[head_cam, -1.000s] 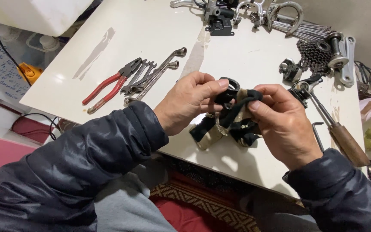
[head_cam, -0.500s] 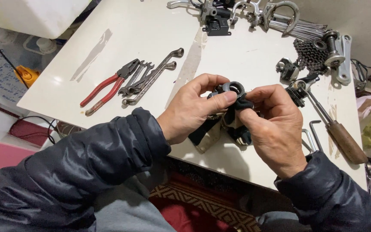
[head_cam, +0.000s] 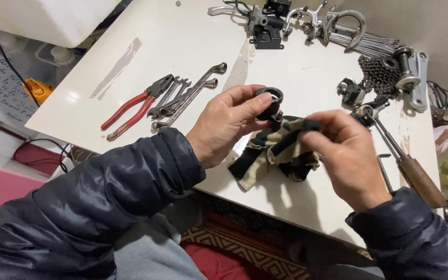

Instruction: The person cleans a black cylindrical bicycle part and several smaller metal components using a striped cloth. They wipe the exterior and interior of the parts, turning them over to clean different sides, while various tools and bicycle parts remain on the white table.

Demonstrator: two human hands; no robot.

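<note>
We note the left hand (head_cam: pixel 224 127) now lifts the black ring part (head_cam: pixel 269 99) clear, fingers pinching it above the worktop's (head_cam: pixel 193 46) near edge; right hand (head_cam: pixel 346 155) grips the rag (head_cam: pixel 273 155) (wiping apparently paused).

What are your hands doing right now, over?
Left hand pinching black ring in fingers. Right hand gripping striped rag against it. Pliers, wrenches lie apart, nothing blocking.

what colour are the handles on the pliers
Red. The pliers lie on the white table, left of the wrenches; clearest in the head view.
</note>
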